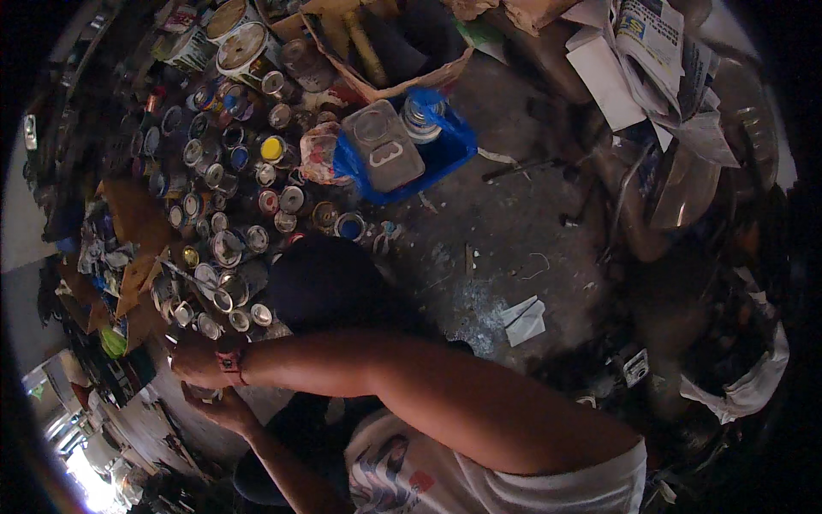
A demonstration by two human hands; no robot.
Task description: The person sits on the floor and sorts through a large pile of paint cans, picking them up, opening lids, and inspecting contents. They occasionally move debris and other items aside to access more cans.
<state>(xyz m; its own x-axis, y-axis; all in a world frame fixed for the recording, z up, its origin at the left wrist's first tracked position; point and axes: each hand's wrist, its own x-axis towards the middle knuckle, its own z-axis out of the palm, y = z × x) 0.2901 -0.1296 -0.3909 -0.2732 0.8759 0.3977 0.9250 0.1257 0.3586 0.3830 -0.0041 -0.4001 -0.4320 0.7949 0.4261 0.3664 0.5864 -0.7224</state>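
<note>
My right hand (196, 363), with a reddish wristband (229, 366), reaches across to the left. It is seen from its back, and its fingers are hidden. A small bright glint shows by its knuckles; what that is I cannot tell. Just below, my left hand (225, 409) is palm up with fingers curled round a small pale container (207, 394), mostly hidden under the right hand. Several opened and lidded tins, one of them a small tin (209, 326), stand on the floor just above my hands. A long thin stick or tool (186, 273) lies over the tins.
Many paint tins, including a yellow-topped one (272, 149), crowd the left. Beyond them are large buckets (242, 48), a cardboard box (411, 83) and a blue crate (385, 191) with a jerrycan (383, 146). Newspapers (648, 58) lie upper right; crumpled paper (524, 320) lies on the floor.
</note>
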